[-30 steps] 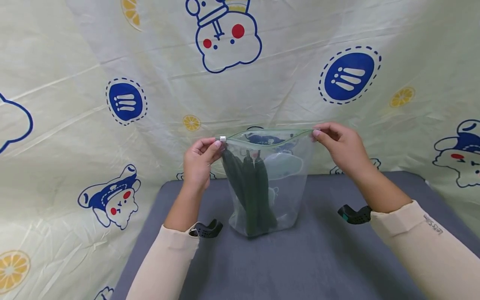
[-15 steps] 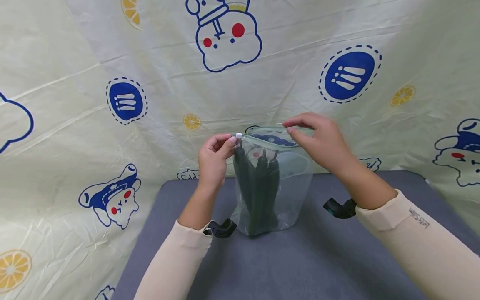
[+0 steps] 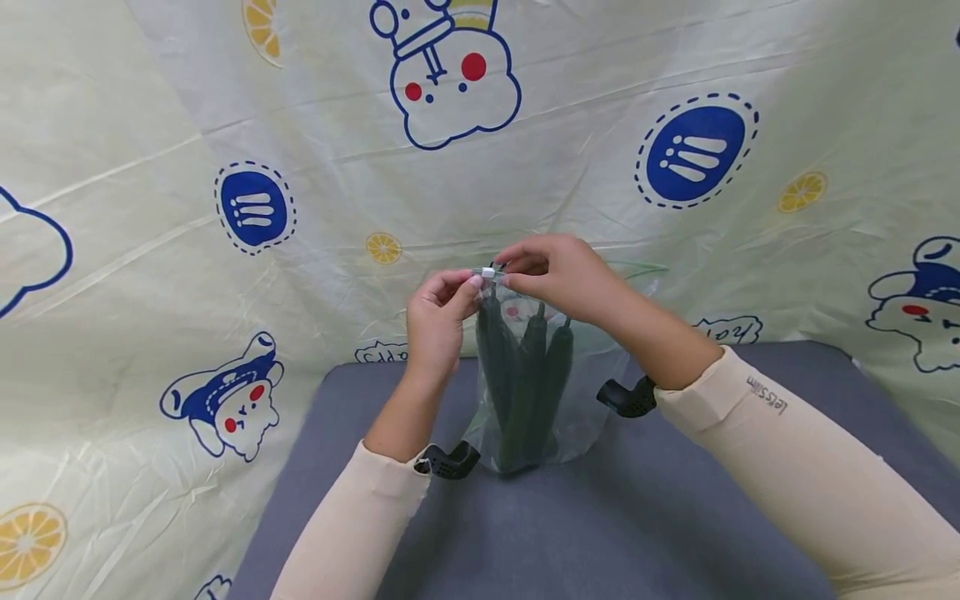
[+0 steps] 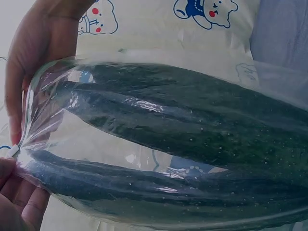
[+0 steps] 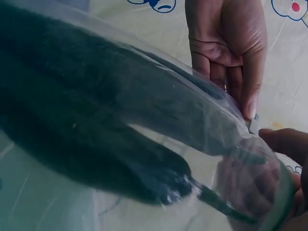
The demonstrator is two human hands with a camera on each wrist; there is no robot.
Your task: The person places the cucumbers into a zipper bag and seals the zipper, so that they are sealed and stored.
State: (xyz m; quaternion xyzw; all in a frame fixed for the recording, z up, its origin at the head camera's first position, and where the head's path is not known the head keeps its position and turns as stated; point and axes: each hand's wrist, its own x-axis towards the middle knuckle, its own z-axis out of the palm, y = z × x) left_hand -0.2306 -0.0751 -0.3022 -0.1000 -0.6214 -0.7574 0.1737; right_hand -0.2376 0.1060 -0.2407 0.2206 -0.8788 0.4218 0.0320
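Observation:
A clear zip bag stands upright on the table, with several dark green cucumbers in its left half. My left hand pinches the bag's upper left corner, right beside the white zip slider. From the other side my right hand curls over the top edge, thumb and forefinger close to the slider. In the right wrist view its fingers show through the film, and the thumb lies near the slider. The right end of the green-edged mouth stands loose behind the right forearm.
The bag stands on a grey cloth-covered table. Behind it hangs a pale curtain printed with cartoon figures and orange slices. A black wrist camera mount sits on the left wrist, another mount on the right.
My right hand has let go of the bag's upper right corner and moved left along the top to the slider. My left hand, still pinching its corner, has shifted a little right.

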